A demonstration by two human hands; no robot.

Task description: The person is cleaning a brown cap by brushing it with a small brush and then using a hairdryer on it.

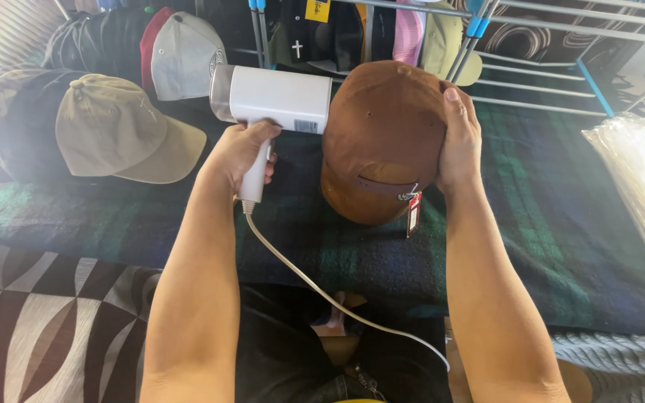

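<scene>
A: What lies nearest?

B: At the near edge, the person's lap in dark trousers, and to the near left a cushion with a black, grey and white geometric pattern [31, 328]. A cream power cord [315, 287] runs from the near right up and leftward to the tool above.

A: And the hands?

B: The left hand [244, 153] has its grip clamped round the handle of a white plastic handheld garment steamer [274, 101], whose head points right, toward the cap. The right hand [458, 138] has its grip pressed on the right side of a brown suede-like baseball cap [382, 138], fingers curled over the crown, thumb on top.

A: Where exactly is that cap?

B: In the middle of the scene, held up above a dark green and navy plaid blanket [546, 216], just right of the steamer's head; whether the two touch, I cannot tell. The strap at its back faces the camera, and a small red price tag [413, 214] hangs from it.

A: Further off?

B: On the far left, a khaki cotton cap [117, 134] sits on the blanket, with a grey cap [184, 56] beyond it. At the right edge lies a clear plastic bag [640, 183]. Farthest, a metal drying rack with blue joints [561, 45] stands with more caps about it.
</scene>
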